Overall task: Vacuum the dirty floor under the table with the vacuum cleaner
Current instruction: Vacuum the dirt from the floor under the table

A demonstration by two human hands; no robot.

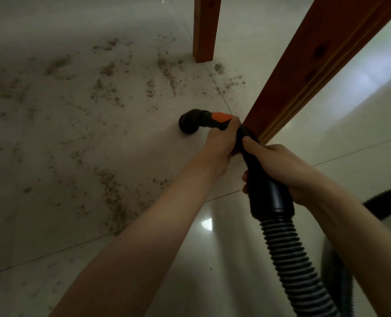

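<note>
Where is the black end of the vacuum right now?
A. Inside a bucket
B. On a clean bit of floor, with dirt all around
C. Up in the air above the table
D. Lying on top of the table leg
B: the nozzle sits on a bare patch of floor, with dirt scattered beyond and beside it; the left hand and right hand both hold the pipe.

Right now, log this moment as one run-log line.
left hand holds vacuum wand | right hand holds hose cuff | nozzle on floor | dirt remains
</note>
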